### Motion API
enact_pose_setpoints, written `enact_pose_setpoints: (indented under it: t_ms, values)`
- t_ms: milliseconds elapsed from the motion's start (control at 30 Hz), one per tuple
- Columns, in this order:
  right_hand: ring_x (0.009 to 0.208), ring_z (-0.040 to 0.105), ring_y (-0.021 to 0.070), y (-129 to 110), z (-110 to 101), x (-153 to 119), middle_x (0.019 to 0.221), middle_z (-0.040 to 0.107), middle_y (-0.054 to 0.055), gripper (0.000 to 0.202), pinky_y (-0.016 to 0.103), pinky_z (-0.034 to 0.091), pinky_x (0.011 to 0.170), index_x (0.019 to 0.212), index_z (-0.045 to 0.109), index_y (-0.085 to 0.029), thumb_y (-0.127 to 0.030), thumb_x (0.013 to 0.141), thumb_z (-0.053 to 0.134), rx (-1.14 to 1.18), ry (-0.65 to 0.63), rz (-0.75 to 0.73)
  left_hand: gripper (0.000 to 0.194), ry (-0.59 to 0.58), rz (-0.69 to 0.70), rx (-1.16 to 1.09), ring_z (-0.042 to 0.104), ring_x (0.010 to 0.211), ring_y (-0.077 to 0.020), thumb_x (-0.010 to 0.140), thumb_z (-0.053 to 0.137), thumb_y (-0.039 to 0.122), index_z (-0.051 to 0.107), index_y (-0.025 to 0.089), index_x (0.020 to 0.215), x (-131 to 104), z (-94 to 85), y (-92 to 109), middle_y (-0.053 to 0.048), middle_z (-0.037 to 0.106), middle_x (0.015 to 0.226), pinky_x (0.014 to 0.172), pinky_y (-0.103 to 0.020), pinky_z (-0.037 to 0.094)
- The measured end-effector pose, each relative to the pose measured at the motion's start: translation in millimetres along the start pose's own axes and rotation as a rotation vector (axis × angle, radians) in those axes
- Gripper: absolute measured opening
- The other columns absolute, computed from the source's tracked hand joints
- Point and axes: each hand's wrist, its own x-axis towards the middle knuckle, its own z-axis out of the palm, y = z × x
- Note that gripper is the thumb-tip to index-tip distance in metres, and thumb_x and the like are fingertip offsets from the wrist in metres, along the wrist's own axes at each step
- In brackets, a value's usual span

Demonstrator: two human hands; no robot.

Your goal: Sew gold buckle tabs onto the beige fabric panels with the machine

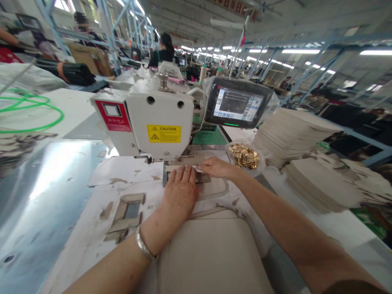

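My left hand [183,192] lies flat, fingers stretched out, on a beige panel [217,188] and a rectangular frame [165,175] under the sewing machine head [159,118]. At the right of that frame, my right hand [216,168] has its thumb and fingers pressed together; what they pinch is too small to make out. Close in front of me rests a stack of beige panels [211,253] with rounded corners. A taped template with a square opening [124,212] lies left of my left forearm.
Gold-coloured metal fittings fill a clear bag [245,156] right of the machine. Behind it stands a touchscreen [235,104]. Tall stacks of beige pieces [294,126] occupy the right side. Green tubing [45,122] curls at the left. A person [163,51] sits beyond the machine.
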Motion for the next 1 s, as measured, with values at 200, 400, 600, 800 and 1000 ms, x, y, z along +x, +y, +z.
enact_pose_setpoints:
  t_ms: [200, 400, 600, 800, 1000]
  values:
    - [0.041, 0.024, 0.0047, 0.9, -27.4, 18.9, 0.048, 0.032, -0.010, 0.036, 0.018, 0.016, 0.042, 0.084, 0.061, -0.017, -0.053, 0.084, 0.064, 0.167, -0.281, 0.207, 0.062, 0.030, -0.024, -0.006, 0.034, 0.142, -0.0349, 0.093, 0.048, 0.039, 0.041, 0.005, 0.144, 0.9, 26.7, -11.4, -0.017, 0.040, 0.152, 0.117, -0.049, 0.029]
    - [0.040, 0.027, 0.0043, -1.2, -32.3, 30.8, 0.052, 0.044, -0.006, 0.033, 0.018, 0.017, 0.040, 0.095, 0.066, -0.017, -0.048, 0.085, 0.064, 0.131, -0.304, 0.240, 0.063, 0.046, -0.005, -0.010, 0.038, 0.139, -0.0366, 0.093, 0.047, 0.042, 0.044, 0.001, 0.141, 3.3, 32.8, -15.4, -0.022, 0.042, 0.150, 0.115, -0.049, 0.031]
    - [0.041, 0.028, 0.0045, 2.3, -33.5, 39.8, 0.050, 0.040, -0.008, 0.032, 0.018, 0.019, 0.042, 0.088, 0.064, -0.018, -0.047, 0.078, 0.072, 0.176, -0.329, 0.296, 0.068, 0.050, -0.056, -0.006, 0.033, 0.141, -0.0396, 0.092, 0.050, 0.044, 0.042, 0.000, 0.142, 3.5, 32.5, -15.8, -0.023, 0.040, 0.150, 0.116, -0.050, 0.028]
    - [0.043, 0.030, 0.0047, 3.8, -24.9, 45.0, 0.054, 0.044, -0.007, 0.031, 0.018, 0.021, 0.043, 0.083, 0.060, -0.018, -0.045, 0.077, 0.074, 0.151, -0.297, 0.271, 0.069, 0.029, -0.080, 0.033, 0.036, 0.140, -0.0400, 0.091, 0.049, 0.046, 0.042, -0.001, 0.141, 4.8, 30.6, -13.3, -0.025, 0.041, 0.149, 0.116, -0.049, 0.028]
    - [0.041, 0.028, 0.0053, 0.9, -24.3, 42.6, 0.047, 0.034, -0.008, 0.031, 0.019, 0.019, 0.041, 0.075, 0.058, -0.017, -0.046, 0.081, 0.069, 0.051, -0.276, 0.270, 0.073, 0.055, -0.116, 0.147, 0.043, 0.132, -0.0411, 0.089, 0.051, 0.050, 0.046, -0.006, 0.136, 4.7, 28.5, -11.6, -0.031, 0.047, 0.141, 0.113, -0.051, 0.028]
